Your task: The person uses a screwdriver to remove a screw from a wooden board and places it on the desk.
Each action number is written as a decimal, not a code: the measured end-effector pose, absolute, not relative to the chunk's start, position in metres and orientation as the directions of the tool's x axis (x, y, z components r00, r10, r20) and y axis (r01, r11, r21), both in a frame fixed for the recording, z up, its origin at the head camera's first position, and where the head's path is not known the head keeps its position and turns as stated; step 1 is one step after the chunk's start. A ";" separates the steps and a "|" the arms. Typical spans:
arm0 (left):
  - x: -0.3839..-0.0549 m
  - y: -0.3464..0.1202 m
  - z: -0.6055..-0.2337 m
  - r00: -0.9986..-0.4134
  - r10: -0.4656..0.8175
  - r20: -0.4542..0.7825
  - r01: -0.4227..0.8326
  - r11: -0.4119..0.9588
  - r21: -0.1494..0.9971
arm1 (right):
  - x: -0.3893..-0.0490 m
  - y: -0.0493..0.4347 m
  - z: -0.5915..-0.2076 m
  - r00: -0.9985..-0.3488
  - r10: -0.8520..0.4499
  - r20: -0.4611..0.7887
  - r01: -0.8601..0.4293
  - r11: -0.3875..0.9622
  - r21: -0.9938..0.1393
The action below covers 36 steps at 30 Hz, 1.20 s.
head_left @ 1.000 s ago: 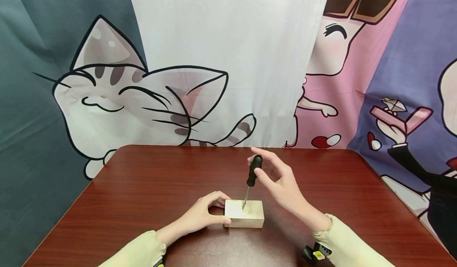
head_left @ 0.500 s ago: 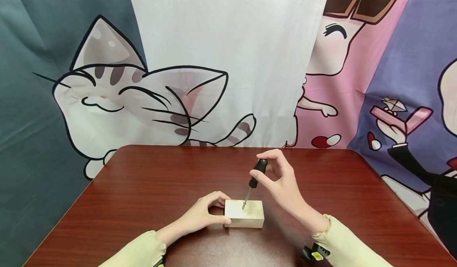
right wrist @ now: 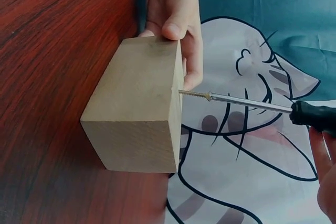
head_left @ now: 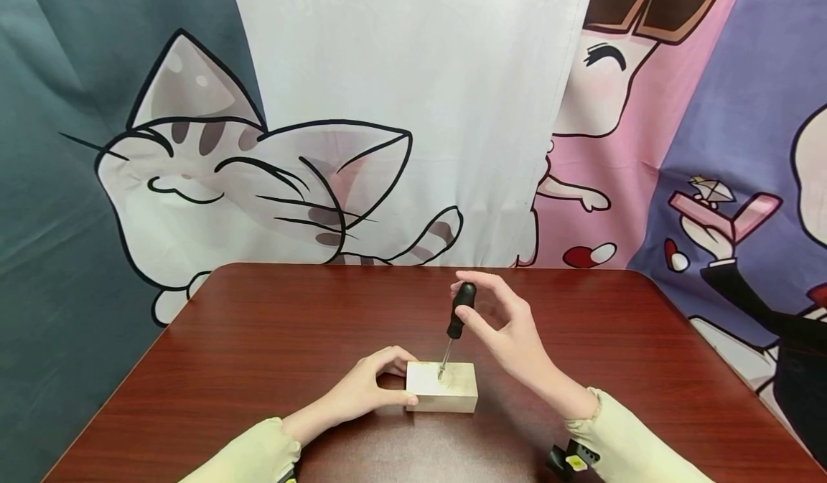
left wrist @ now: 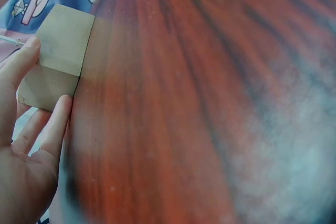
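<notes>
A pale wooden block (head_left: 449,402) lies on the table in front of me. My left hand (head_left: 362,391) grips its left end, thumb on the near side and fingers toward the far side. Out of its top face stands a brass-coloured screw (right wrist: 193,93), its threads partly showing above the wood. The tip of a black-handled screwdriver (head_left: 461,312) meets the screw head, and the tool leans slightly right in the head view. My right hand (head_left: 512,332) holds the handle between thumb and fingers; some of those fingers are hidden behind it.
The reddish-brown wooden table (head_left: 310,311) spreads around the block on every side. Behind its far edge hangs a cloth backdrop (head_left: 413,74) printed with a cat and cartoon figures.
Half a second ago the screwdriver handle leaned further right; it has swung back left as my right fingers shifted round it. Block and left hand have stayed put.
</notes>
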<state>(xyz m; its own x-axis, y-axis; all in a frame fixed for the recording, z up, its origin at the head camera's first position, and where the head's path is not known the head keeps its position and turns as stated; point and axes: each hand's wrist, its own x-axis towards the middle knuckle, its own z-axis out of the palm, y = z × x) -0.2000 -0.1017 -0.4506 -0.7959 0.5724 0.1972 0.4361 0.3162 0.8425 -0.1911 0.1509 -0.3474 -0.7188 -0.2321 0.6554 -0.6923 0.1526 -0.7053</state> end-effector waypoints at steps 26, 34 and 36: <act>-0.199 -0.102 -0.449 -0.803 0.571 0.170 0.412 0.326 0.851 | -0.191 0.150 -0.350 -0.746 -0.171 0.644 -0.666 0.202 -0.718; -0.198 -0.101 -0.449 -0.803 0.569 0.177 0.417 0.326 0.848 | -0.189 0.150 -0.348 -0.730 -0.215 0.649 -0.683 0.175 -0.709; -0.198 -0.101 -0.449 -0.802 0.568 0.183 0.424 0.327 0.845 | -0.190 0.150 -0.348 -0.709 -0.228 0.667 -0.703 0.146 -0.696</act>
